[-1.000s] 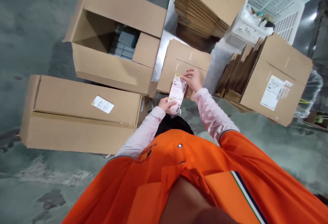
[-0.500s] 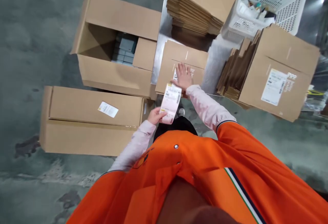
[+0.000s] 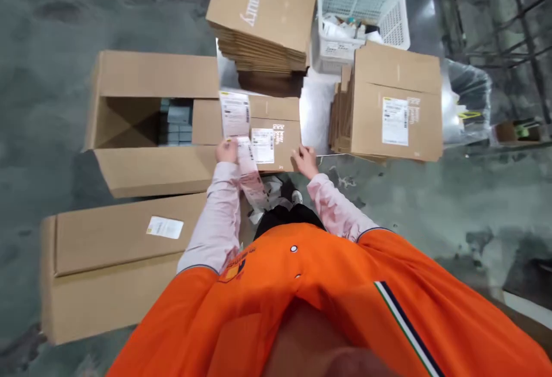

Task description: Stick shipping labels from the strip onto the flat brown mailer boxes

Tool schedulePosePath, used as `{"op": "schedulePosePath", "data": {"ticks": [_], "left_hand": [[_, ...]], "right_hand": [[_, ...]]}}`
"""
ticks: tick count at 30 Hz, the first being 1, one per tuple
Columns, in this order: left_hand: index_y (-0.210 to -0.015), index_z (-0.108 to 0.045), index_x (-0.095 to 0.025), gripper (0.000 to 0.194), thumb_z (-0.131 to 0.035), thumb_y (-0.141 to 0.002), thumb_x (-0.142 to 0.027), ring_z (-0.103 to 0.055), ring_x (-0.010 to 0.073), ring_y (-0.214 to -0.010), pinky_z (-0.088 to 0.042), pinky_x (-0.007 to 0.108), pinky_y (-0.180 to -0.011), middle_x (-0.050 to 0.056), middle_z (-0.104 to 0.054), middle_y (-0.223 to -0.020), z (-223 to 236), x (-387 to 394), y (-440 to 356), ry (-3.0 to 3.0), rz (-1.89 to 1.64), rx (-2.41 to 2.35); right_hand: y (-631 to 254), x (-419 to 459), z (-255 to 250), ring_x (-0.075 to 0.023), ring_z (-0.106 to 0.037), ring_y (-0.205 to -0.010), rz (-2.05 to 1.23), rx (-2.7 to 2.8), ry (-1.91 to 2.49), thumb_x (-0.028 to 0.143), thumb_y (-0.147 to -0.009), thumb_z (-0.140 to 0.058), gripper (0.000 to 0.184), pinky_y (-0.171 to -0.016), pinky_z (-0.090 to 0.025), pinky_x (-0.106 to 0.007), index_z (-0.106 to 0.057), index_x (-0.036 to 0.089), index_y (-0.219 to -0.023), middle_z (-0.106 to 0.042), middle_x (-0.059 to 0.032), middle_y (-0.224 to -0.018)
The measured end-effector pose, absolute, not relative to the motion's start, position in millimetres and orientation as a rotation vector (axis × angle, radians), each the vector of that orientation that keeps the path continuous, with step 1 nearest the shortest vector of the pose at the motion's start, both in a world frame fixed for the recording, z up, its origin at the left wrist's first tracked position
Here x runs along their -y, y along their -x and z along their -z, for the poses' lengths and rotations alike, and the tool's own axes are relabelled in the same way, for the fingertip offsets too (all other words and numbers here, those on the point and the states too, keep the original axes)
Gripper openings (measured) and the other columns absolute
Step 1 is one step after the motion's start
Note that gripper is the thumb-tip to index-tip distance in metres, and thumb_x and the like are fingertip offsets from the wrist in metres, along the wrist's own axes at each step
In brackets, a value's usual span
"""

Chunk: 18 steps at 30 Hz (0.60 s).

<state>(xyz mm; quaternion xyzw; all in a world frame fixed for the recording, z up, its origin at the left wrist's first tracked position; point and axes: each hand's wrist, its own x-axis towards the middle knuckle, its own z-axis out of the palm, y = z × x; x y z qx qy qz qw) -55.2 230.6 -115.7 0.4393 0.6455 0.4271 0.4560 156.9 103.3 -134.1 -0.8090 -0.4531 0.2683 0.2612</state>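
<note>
My left hand [image 3: 226, 151] holds a strip of printed labels [image 3: 236, 114], which stands up above the fist and trails down past my wrist. My right hand [image 3: 305, 160] grips the near right corner of a small closed carton [image 3: 280, 110] lying on a metal table [image 3: 313, 107]. A white shipping label [image 3: 263, 145] is stuck on the carton's top, between my two hands.
An open carton [image 3: 129, 127] with grey-blue packs stands at left, a long sealed carton [image 3: 112, 250] nearer. Flat cartons are stacked at the back [image 3: 263, 15]. A labelled carton [image 3: 397, 112] stands right, a white plastic basket [image 3: 362, 15] behind it. Metal racking fills the far right.
A label now sits on the small carton. My right hand slid from the carton's top to its near right corner. My left hand rose with the strip. The view swung left.
</note>
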Motion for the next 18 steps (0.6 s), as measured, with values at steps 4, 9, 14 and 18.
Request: {"op": "schedulePosePath", "data": {"ticks": [4, 9, 14, 18], "left_hand": [[-0.081, -0.061, -0.013, 0.016, -0.067, -0.074, -0.026, -0.068, 0.0197, -0.088, -0.055, 0.033, -0.086, 0.007, -0.071, -0.084, 77, -222, 57, -0.812, -1.302, -1.392], [-0.084, -0.067, -0.016, 0.041, -0.085, -0.058, -0.042, -0.069, 0.0225, -0.095, -0.055, 0.033, -0.091, 0.006, -0.073, -0.090, 34, -195, 40, -0.809, -1.277, -0.992], [-0.090, -0.071, -0.018, 0.051, -0.090, -0.049, -0.042, -0.070, 0.0213, -0.085, -0.057, 0.033, -0.084, 0.005, -0.074, -0.089, 27, -162, 36, -0.869, -1.106, -0.926], [-0.088, -0.073, -0.016, 0.048, -0.088, -0.054, -0.046, -0.070, 0.0210, -0.077, -0.058, 0.032, -0.074, 0.007, -0.075, -0.087, 32, -133, 31, -0.951, -0.963, -0.941]], "right_hand": [[-165, -87, 82, -0.0202, -0.043, -0.138, -0.603, 1.176, 1.661, 0.050, -0.095, -0.047, 0.068, -0.116, -0.036, -0.033, -0.034, 0.015, -0.151, -0.043, -0.0124, -0.150], [-292, -16, -19, -0.0210, -0.039, -0.143, -0.244, 1.105, 1.651, 0.052, -0.092, -0.052, 0.068, -0.119, -0.033, -0.039, -0.038, 0.018, -0.149, -0.040, -0.0103, -0.154], [-389, 28, -78, -0.0289, -0.053, -0.127, 0.193, 1.007, 2.184, 0.047, -0.084, -0.066, 0.070, -0.110, -0.040, -0.049, -0.049, 0.011, -0.142, -0.050, -0.0243, -0.140], [-294, -17, -49, -0.0242, -0.066, -0.089, -0.255, 1.132, 1.992, 0.056, -0.081, -0.065, 0.056, -0.087, -0.055, -0.047, -0.066, 0.013, -0.116, -0.068, -0.0146, -0.101]]}}
